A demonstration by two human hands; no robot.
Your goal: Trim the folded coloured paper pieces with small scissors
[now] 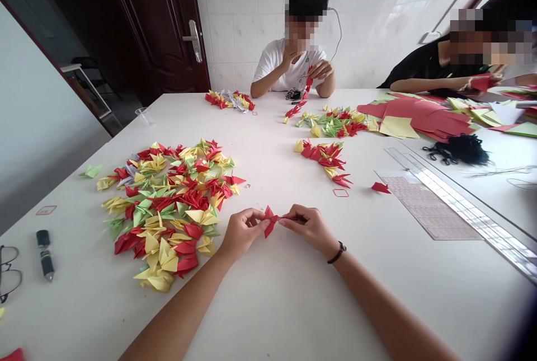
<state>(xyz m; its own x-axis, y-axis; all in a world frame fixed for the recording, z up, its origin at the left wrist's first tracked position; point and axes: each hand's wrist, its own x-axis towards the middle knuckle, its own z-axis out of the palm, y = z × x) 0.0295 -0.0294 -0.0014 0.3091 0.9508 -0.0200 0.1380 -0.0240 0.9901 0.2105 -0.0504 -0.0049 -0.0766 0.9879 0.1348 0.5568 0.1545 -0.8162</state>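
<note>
**Small winged figure of folded red paper, pinched between two bare hands above a white tabletop**

Centre: small winged figure of folded red paper (272,220), just above the smooth white tabletop (293,299), between both hands. Left hand (245,232): thumb and forefinger closed narrowly on the near side of the figure. Right hand (308,229): fingertips drawn together at the opposite, pointed end; exact contact there too small to tell. On the right wrist, thin dark bracelet (337,252).

Beside the left forearm: broad heap of red, yellow and green folded-paper figures (168,204). Farther left: dark pen with a pointed silvery tip (45,254) and thin-rimmed eyeglasses (10,274), partly out of view. Beyond the hands: small cluster of red and yellow folded figures (325,160).

To the right: single red folded piece (381,187), near a pinkish rectangular gridded sheet (432,210) and a long transparent ruler (474,224). Behind these: tangled bundle of black thread (459,149) and spread stack of flat red paper sheets (428,113).

Far side: seated co-worker in a white shirt (272,64), with a hanging strand of mostly red folded figures (309,84); at right, second co-worker in a black top (419,61).
</note>
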